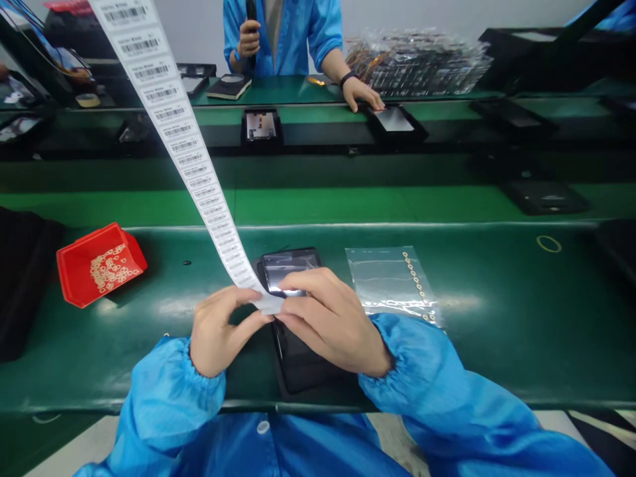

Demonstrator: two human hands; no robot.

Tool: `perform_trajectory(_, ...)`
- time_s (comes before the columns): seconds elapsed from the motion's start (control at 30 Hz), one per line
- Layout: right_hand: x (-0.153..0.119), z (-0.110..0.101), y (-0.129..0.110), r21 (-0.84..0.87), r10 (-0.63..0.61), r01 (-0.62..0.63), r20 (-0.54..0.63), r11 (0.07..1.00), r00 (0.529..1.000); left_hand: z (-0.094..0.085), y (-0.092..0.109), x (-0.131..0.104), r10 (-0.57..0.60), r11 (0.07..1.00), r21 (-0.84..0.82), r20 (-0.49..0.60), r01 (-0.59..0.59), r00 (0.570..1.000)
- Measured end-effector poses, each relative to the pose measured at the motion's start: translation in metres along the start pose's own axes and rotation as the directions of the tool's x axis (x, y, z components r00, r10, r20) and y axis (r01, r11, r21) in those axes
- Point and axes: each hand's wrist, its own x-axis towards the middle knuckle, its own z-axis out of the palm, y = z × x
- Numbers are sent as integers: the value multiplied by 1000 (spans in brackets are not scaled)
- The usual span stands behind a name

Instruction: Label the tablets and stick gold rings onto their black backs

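A long white strip of barcode labels [191,159] runs from the upper left down to my two hands. My left hand [223,328] pinches the strip's lower end between thumb and forefinger. From the other side, my right hand [330,318] holds the tip of the same strip, its fingers closed together. Beneath the hands a black tray [303,368] lies on the green table, and a dark glossy screen panel [288,265] shows at its far end. My hands cover part of both.
To the left stands a red bin [74,265] with small pale rings. A clear plastic bag [380,275] with a row of rings lies right. A rubber band [548,244] is farther right. Across the line, a co-worker's hand [360,91] touches a tray [397,122].
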Motion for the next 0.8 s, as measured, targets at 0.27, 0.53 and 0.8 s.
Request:
perform_trajectory(0.27, -86, -20, 7, 108, 449, -541, 438, 834, 779, 8, -16, -48, -51, 933, 361, 127, 2, 991)
perform_trajectory(0.53, -124, 2, -12, 8, 579, -658, 467, 753, 668, 58, 36, -91, 111, 987, 67, 375, -147, 920)
perform_trajectory(0.8, -118, 8, -16, -95, 590, -616, 432, 782, 682, 65, 36, -90, 89, 990, 63, 420, -126, 903)
